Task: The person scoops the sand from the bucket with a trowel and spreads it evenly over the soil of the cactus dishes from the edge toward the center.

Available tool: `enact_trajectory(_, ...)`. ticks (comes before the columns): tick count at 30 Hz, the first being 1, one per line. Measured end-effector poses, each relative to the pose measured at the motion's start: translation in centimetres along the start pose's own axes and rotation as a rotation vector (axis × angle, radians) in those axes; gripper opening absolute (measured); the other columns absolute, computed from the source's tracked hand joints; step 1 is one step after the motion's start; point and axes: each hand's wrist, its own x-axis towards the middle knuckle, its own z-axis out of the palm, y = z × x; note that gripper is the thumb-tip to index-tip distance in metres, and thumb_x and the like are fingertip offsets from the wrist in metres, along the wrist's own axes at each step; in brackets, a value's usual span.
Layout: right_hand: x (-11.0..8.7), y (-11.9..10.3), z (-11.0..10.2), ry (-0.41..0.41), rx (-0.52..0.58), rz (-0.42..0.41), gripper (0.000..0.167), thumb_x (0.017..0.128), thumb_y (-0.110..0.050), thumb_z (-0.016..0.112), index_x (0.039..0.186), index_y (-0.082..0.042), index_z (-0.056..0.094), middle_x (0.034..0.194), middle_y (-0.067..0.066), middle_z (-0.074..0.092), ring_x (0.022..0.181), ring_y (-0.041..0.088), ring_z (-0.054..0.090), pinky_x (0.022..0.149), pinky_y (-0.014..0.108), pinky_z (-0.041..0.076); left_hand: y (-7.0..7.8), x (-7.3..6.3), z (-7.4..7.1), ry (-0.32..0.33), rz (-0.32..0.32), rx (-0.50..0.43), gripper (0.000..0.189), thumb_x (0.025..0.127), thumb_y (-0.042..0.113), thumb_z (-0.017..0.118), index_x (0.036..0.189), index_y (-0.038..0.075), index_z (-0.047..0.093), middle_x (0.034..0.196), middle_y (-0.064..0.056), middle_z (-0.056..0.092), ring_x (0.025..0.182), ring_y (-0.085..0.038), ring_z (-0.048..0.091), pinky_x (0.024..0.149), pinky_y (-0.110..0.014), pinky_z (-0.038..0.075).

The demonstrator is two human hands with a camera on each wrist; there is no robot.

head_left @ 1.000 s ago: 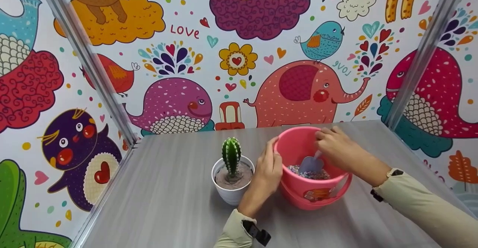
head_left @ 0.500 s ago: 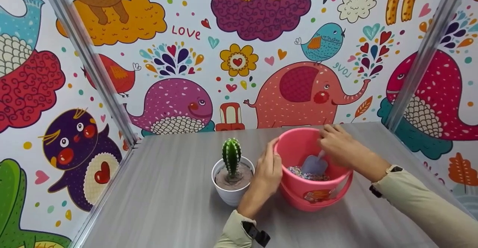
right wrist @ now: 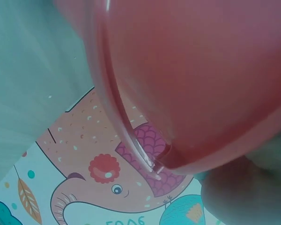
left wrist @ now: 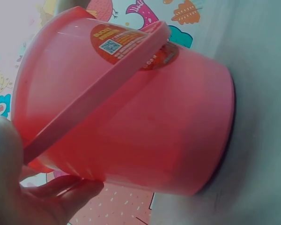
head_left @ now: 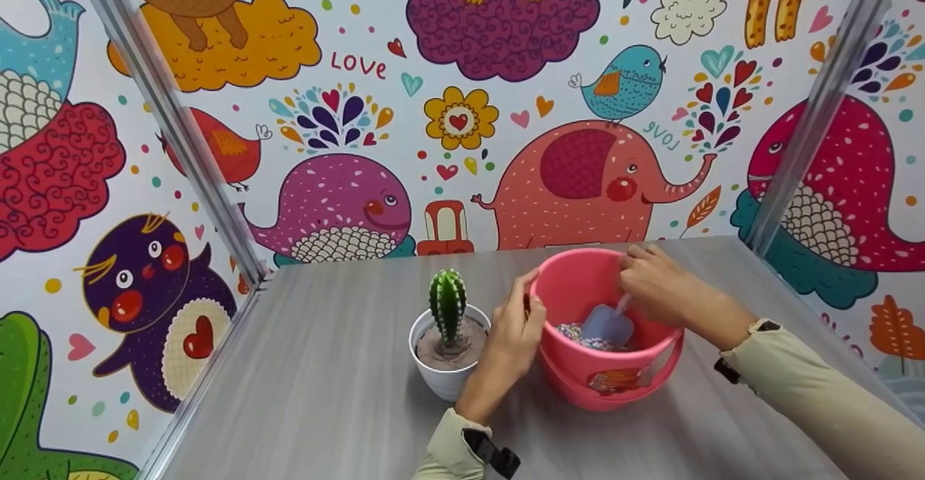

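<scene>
A pink plastic bucket [head_left: 600, 386] stands on the table, its band handle hanging down along the near side. My left hand [head_left: 509, 335] holds the bucket at its left rim; in the left wrist view, fingers [left wrist: 82, 192] lie against its outer wall by the handle's end. My right hand [head_left: 661, 285] reaches over the far right rim and grips the handle of a small grey-blue toy shovel [head_left: 605, 323]. The shovel's blade is in the multicoloured small beads or gravel [head_left: 571, 332] at the bucket's bottom. In the right wrist view the bucket wall [right wrist: 210, 79] hides the shovel.
Left of the bucket, close to my left forearm, stands a white pot [head_left: 444, 382] with a green cactus [head_left: 448, 306] in brownish soil. A grey wood-grain table [head_left: 318, 379] lies beneath. Patterned wall panels [head_left: 462, 53] with metal posts [head_left: 181, 126] enclose the back and sides.
The shovel blade has shifted slightly right inside the bucket, and my right hand moved a little right with it. My left hand stays at the rim, its thumb lifted slightly.
</scene>
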Motion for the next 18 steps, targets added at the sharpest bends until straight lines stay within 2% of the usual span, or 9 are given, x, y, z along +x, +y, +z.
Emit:
enact_trajectory(5,0.03,0.31,0.06,-0.019,0.048,-0.008,0.025,0.077,-0.022,0.097,0.095,-0.010,0.085,0.108,0.014,0.077,0.108,0.031,0.061,0.086,0.048,0.052,0.13,-0.03,-0.27,-0.013,-0.046,-0.012,0.050,0.110,0.026,0.049,0.159,0.019,0.051,0.129,-0.012,0.076,0.105,-0.011,0.070,0.091,-0.025,0.062)
enact_trajectory(7,0.07,0.44,0.10,-0.034,0.079,-0.007,0.023,0.078,-0.022,0.097,0.094,-0.010,0.084,0.109,0.014,0.077,0.109,0.031,0.061,0.084,0.046,0.050,0.14,-0.06,-0.31,-0.018,-0.054,-0.014,0.050,0.110,0.026,0.049,0.159,0.019,0.050,0.128,-0.013,0.077,0.102,-0.010,0.069,0.087,-0.022,0.060)
enact_trajectory(14,0.14,0.78,0.11,-0.082,0.181,0.006,0.019,0.082,-0.021,0.094,0.094,-0.013,0.082,0.111,0.013,0.077,0.115,0.034,0.060,0.090,0.051,0.051,0.20,0.04,-0.22,-0.016,-0.046,0.001,0.048,0.110,0.026,0.049,0.157,0.017,0.051,0.127,-0.011,0.077,0.100,-0.009,0.068,0.085,-0.020,0.059)
enact_trajectory(15,0.14,0.79,0.12,-0.091,0.199,0.007,0.019,0.082,-0.021,0.093,0.094,-0.013,0.082,0.110,0.012,0.077,0.116,0.034,0.060,0.089,0.050,0.050,0.19,0.05,-0.21,-0.017,-0.047,0.001,0.048,0.110,0.026,0.049,0.157,0.017,0.051,0.122,-0.012,0.078,0.098,-0.009,0.068,0.084,-0.020,0.058)
enact_trajectory(18,0.07,0.80,0.11,-0.112,0.253,0.008,0.018,0.083,-0.022,0.093,0.095,-0.015,0.081,0.106,0.007,0.077,0.118,0.033,0.061,0.086,0.045,0.048,0.18,0.05,-0.23,-0.020,-0.045,-0.002,0.048,0.110,0.025,0.049,0.157,0.017,0.051,0.120,-0.014,0.078,0.096,-0.009,0.068,0.083,-0.020,0.058)
